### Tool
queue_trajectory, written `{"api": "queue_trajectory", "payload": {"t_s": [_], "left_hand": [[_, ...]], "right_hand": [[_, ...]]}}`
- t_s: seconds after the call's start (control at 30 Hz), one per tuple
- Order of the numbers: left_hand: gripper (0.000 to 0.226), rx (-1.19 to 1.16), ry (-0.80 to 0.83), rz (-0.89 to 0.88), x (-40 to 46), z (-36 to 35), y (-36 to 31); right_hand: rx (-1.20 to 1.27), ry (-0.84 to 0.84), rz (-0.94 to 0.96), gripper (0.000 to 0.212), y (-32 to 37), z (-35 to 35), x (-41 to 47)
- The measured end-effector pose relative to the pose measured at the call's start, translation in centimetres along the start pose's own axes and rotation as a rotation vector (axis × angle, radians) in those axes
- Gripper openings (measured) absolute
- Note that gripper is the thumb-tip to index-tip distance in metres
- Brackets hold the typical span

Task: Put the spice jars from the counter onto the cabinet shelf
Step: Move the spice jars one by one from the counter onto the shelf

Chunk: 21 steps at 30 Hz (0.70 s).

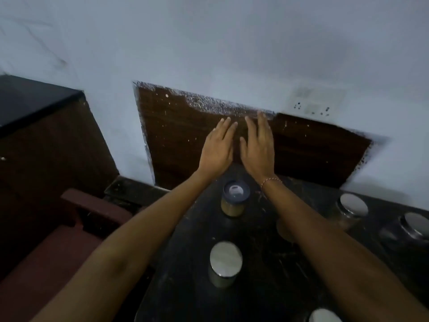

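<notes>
Both arms reach forward over the black counter [267,275]. My left hand [218,149] and my right hand [258,147] are flat, fingers extended, side by side against the dark wooden panel [176,140] set in the wall. Neither hand holds anything. Below the hands stands a jar with a dark lid and yellowish powder [235,201]. A steel-lidded jar [225,263] stands nearer me. Two more steel-lidded jars [352,205] [415,226] sit at the right, and another lid [325,316] shows at the bottom edge.
A dark wooden cabinet with a black top [34,105] stands at the left. A maroon chair [69,233] sits below it, beside the counter. A white switchboard [313,103] is on the pale wall above the panel's right part.
</notes>
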<state>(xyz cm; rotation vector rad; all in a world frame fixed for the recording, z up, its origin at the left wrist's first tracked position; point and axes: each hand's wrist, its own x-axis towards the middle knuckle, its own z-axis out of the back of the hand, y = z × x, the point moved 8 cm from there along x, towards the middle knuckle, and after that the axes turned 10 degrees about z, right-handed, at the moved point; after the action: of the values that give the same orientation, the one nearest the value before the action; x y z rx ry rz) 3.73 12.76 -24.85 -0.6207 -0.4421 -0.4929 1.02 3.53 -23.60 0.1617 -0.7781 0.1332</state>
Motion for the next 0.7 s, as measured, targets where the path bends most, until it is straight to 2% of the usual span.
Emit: {"api": "queue_trajectory", "payload": {"t_s": [0.13, 0.3, 0.4, 0.5, 0.57, 0.7], "left_hand": [[0.048, 0.023, 0.184, 0.033, -6.1, -5.3, 0.7], [0.057, 0.196, 0.531, 0.182, -10.7, -12.0, 4.3], [0.057, 0.199, 0.697, 0.209, -11.9, -14.2, 5.8], [0.053, 0.121, 0.712, 0.208, -12.3, -14.9, 6.1], [0.046, 0.069, 0.619, 0.257, -12.1, -14.7, 6.4], [0.039, 0.143, 0.493, 0.247, -11.3, -14.9, 6.0]], "right_hand": [[0.069, 0.214, -0.053, 0.051, -0.4, -3.3, -7.4], [0.212, 0.735, -0.259, 0.070, -3.6, -8.8, -15.5], [0.267, 0.927, -0.316, 0.074, -4.1, -10.7, -17.6], [0.288, 0.954, -0.329, 0.067, -3.8, -12.1, -18.1], [0.309, 0.866, -0.362, 0.063, -3.7, -12.3, -18.0], [0.373, 0.720, -0.395, 0.063, -3.7, -12.4, -17.9]]}}
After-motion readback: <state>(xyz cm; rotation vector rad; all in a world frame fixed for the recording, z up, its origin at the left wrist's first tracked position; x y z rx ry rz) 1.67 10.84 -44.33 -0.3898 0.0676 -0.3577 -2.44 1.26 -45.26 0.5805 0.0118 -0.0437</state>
